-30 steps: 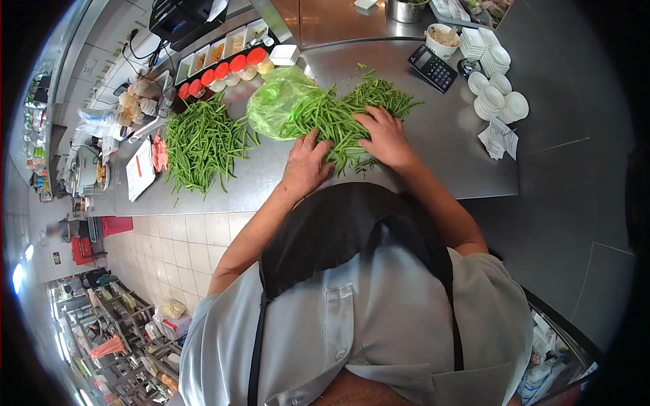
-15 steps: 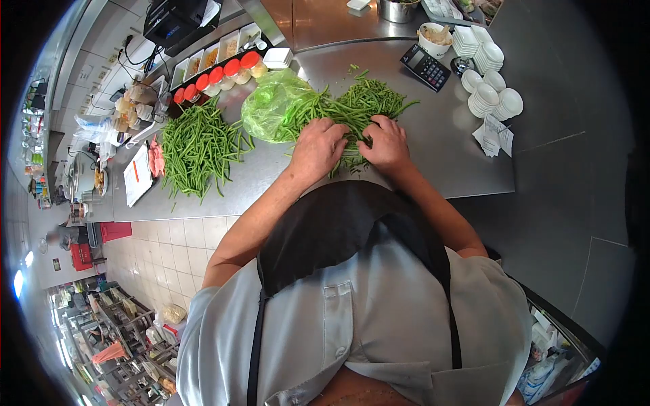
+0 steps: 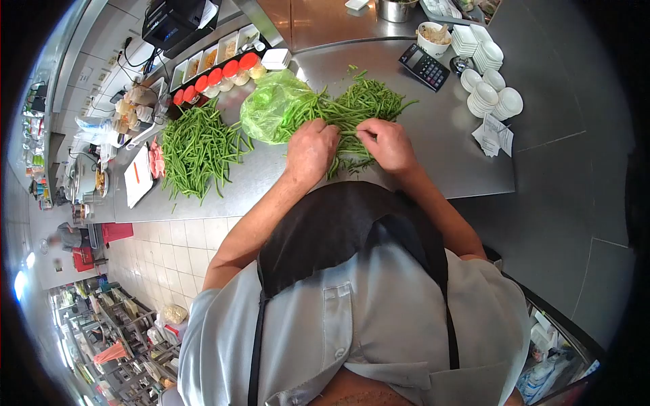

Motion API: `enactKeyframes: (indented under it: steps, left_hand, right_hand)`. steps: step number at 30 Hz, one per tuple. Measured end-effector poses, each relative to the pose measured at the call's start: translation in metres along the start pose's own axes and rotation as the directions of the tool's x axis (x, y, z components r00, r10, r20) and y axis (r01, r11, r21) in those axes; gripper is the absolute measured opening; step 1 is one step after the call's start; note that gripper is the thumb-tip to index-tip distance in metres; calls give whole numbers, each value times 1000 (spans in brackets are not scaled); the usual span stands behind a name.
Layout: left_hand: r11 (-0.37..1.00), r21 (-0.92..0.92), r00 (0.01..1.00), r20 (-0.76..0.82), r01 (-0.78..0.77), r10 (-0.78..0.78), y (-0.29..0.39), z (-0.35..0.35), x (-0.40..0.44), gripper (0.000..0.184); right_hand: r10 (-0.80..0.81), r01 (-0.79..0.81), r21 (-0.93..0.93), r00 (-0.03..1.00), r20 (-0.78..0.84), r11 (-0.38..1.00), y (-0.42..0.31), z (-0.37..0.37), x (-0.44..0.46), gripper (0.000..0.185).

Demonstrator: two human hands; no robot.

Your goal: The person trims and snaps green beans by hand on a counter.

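Observation:
Long green beans (image 3: pixel 369 98) lie in a loose heap on the steel counter, spilling from a translucent green plastic bag (image 3: pixel 271 108). My left hand (image 3: pixel 313 149) is at the near edge of this heap with its fingers curled round some beans. To its right, my right hand (image 3: pixel 389 143) pinches thumb and forefinger at the beans' ends. Short bean pieces (image 3: pixel 355 164) lie on the counter between and below my hands. A second, larger pile of green beans (image 3: pixel 200 149) spreads to the left of the bag.
Red-lidded jars (image 3: pixel 230 70) and white trays line the counter's back left. A calculator (image 3: pixel 424 66), a paper tub (image 3: pixel 434 39), stacked white bowls (image 3: pixel 484 100) and paper slips (image 3: pixel 494 134) are at the right. A clipboard (image 3: pixel 138 177) lies far left. Another person (image 3: pixel 68 235) stands in the background.
My right hand has shifted slightly right and its fingers have drawn together into a pinch. My left hand has moved slightly left, its fingers more curled.

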State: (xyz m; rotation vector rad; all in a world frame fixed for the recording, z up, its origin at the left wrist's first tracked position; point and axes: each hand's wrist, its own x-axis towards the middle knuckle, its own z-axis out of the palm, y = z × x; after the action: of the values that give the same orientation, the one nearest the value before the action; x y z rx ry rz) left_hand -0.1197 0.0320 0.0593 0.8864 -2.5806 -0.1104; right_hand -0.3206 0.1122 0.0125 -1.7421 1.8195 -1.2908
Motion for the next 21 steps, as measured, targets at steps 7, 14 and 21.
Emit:
enactKeyframes:
  steps: [7,14,21]
  left_hand:
    - [996,-19,995,-47,91,-91,-5,-7,-13,14]
    - [997,-9,996,-50,71,-72,2,-16,-13,13]
    - [966,-242,996,29,94,-90,5,-1,-14,10]
  right_hand:
    - [-66,63,-62,997,-40,996,-2,-16,0,13]
    - [-242,240,-273,970,29,931,-13,-3,6,11]
    - [-76,77,-9,993,89,997,-16,16,5,8]
